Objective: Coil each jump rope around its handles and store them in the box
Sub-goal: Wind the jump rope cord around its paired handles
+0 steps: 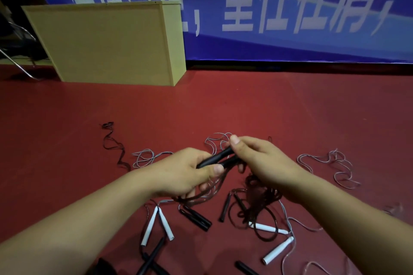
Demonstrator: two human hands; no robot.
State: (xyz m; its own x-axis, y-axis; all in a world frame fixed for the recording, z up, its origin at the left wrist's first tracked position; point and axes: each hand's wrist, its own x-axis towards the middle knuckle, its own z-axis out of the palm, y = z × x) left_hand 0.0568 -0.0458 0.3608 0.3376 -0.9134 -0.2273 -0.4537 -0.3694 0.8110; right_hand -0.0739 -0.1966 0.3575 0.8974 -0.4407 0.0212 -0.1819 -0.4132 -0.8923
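Here my left hand [190, 172] and right hand [257, 161] both clench the pair of black handles [218, 158], held side by side; their dark cord [257, 187] hangs limp beneath my grip. It looks light and floppy, likely to tangle, so I'd pinch it near the handles. Far beyond stands the box [107, 42].

You have a pair of black handles [218, 159] lying side by side, raised above the red floor, their dark brown rope [257, 194] hanging down in a loose tangle. Below them lie other jump ropes uncoiled: white handles [156, 224] with thin grey cord, more black handles [196, 219]. The tan box [107, 42] stands far left.
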